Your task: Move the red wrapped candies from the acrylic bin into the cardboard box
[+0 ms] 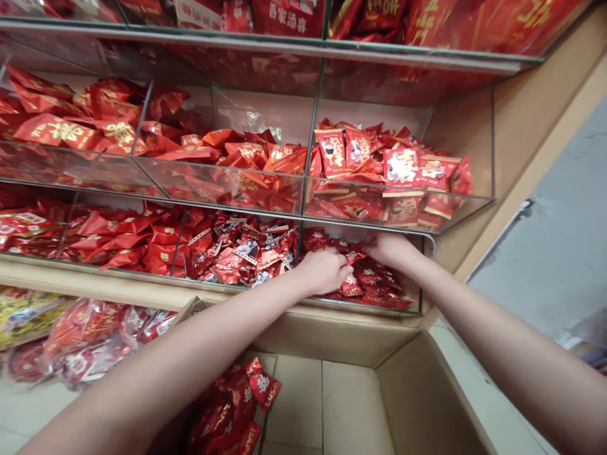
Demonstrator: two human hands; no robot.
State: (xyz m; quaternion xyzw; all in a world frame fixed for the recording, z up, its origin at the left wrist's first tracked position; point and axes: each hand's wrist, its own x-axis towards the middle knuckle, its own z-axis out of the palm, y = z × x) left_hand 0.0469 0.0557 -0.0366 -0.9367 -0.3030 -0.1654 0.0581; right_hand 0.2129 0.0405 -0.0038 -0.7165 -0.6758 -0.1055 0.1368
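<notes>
Both of my hands reach into the lower right compartment of the shelf, among small dark red candy packets (374, 281) with gold print. My left hand (327, 270) rests on the packets with its fingers curled closed; whatever lies inside them is hidden. Close by on the right, my right hand (385, 248) touches the back of the same pile, its fingertips blurred and partly hidden under the shelf above. Below my arms stands an open cardboard box (332, 338), where a heap of similar red packets (227, 407) lies on the left, partly covered by my left forearm.
Clear dividers split the shelves into compartments filled with red packets (251, 246). A glass shelf edge (227, 205) runs just above my hands. Bagged goods (85, 335) lie on the floor at left, and a wooden side panel (526, 158) bounds the shelf at right.
</notes>
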